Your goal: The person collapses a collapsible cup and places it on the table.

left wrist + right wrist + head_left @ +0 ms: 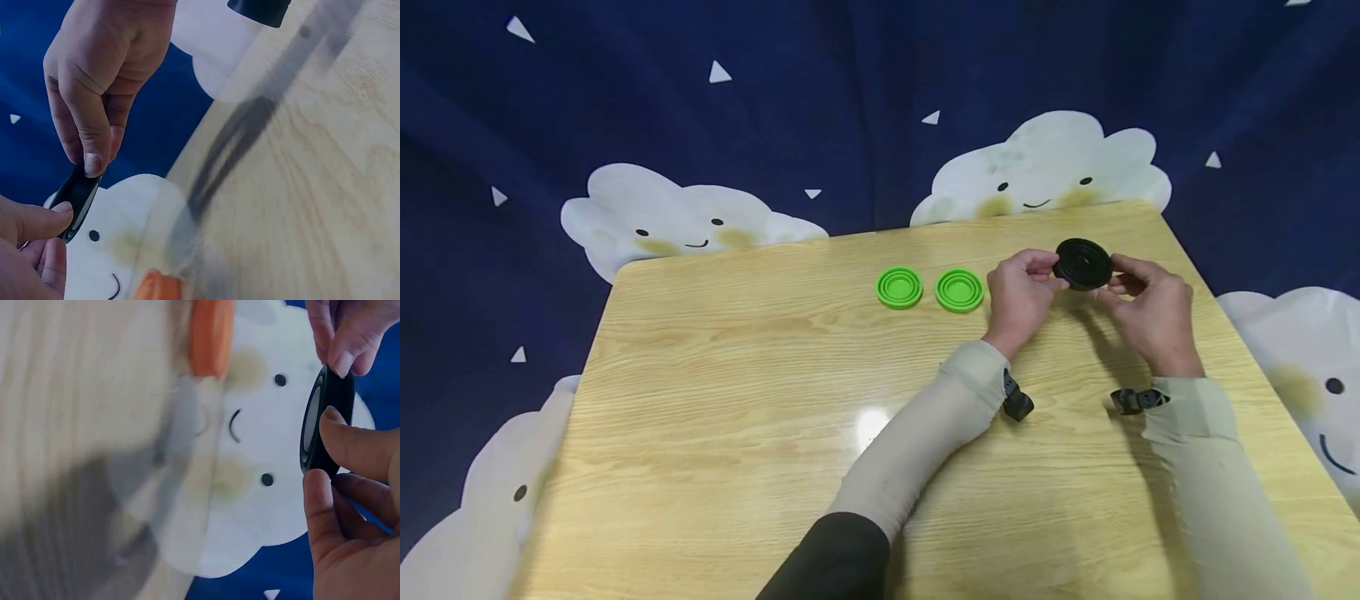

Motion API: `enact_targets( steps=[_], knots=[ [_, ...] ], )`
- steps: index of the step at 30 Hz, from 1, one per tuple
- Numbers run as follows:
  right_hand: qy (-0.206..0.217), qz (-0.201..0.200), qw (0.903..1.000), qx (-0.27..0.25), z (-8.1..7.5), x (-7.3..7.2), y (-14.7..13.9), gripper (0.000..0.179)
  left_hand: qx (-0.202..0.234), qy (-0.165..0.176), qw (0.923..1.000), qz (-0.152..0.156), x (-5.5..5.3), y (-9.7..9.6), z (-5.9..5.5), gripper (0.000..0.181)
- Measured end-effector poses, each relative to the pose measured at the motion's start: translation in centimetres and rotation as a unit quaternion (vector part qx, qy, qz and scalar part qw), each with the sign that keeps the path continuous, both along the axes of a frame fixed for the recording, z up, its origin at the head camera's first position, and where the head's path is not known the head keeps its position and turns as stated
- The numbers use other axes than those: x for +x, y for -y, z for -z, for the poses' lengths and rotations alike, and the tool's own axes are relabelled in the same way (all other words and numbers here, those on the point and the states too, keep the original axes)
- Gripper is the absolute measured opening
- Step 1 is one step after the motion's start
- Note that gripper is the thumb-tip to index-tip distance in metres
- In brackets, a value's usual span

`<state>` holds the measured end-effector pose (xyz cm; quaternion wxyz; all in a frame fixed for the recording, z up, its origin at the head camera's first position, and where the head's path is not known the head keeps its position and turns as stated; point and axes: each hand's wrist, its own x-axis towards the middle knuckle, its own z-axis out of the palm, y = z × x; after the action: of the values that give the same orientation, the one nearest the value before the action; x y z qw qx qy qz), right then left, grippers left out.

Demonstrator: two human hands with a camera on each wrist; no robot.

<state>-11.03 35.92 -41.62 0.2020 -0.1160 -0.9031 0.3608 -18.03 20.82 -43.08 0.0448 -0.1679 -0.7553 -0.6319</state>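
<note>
A black collapsible cup (1083,265), folded to a flat disc with concentric rings, is held above the table's far right part. My left hand (1021,300) pinches its left edge between thumb and fingers. On the opposite edge, my right hand (1153,315) grips it the same way. Seen from the right wrist, the black cup (319,422) stands nearly edge-on, a pale disc showing on one face. To the left of my left hand, two green folded cups (899,287) lie side by side, the nearer green cup (959,290) close to the knuckles.
An orange round object (212,337) rests on the table near its edge in both wrist views; the head view hides it. The light wooden table (715,400) ends at a dark blue curtain (865,100) with white clouds. Small black cameras (1138,401) sit at both wrists.
</note>
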Motion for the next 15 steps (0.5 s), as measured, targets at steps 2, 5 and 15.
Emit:
enact_targets(
  steps=[2,5,15],
  knots=[
    [0.009,0.002,1.0,0.003,0.6,-0.2,-0.5,0.056,-0.01,0.003,0.9999,-0.008,-0.1,-0.5,0.5,0.027],
    [0.017,-0.001,0.9998,0.007,1.3,-0.5,-1.1,0.058,-0.013,0.015,0.9996,-0.018,-0.1,-1.1,1.1,0.027],
    [0.044,-0.009,0.9984,0.033,3.1,-1.2,-3.1,0.058,-0.052,0.039,0.9979,-0.005,0.1,-2.9,2.5,0.024]
  ],
)
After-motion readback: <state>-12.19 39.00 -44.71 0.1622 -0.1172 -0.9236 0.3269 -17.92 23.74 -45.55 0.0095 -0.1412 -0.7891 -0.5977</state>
